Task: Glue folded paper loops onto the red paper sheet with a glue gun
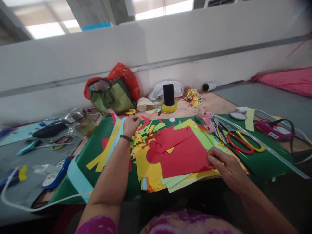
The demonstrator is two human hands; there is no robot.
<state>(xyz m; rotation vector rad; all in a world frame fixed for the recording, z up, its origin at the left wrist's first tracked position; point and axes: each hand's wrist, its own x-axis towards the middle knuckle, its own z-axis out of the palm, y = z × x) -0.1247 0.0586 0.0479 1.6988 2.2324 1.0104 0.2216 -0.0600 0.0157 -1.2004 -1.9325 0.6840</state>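
My left hand (131,126), with a dark bead bracelet at the wrist, reaches over a heap of small cut paper scraps (152,128). Its fingers are pinched together; what they hold, if anything, is hidden. Yellow paper strips (109,146) and a light blue strip (114,142) lie beside that hand. My right hand (223,162) is closed at the right edge of a red paper sheet (185,152), and whether it grips the sheet cannot be made out. Round red paper cutouts (154,153) lie on the sheet's left side, over yellow paper (143,165).
Scissors (240,143) and a pink glue gun (208,122) lie right on the green mat (265,162). A phone (168,95) stands upright in a yellow tape roll (170,107). Left are a glass jar (81,123) and a blue power strip (56,174). A green bag (109,97) stands behind.
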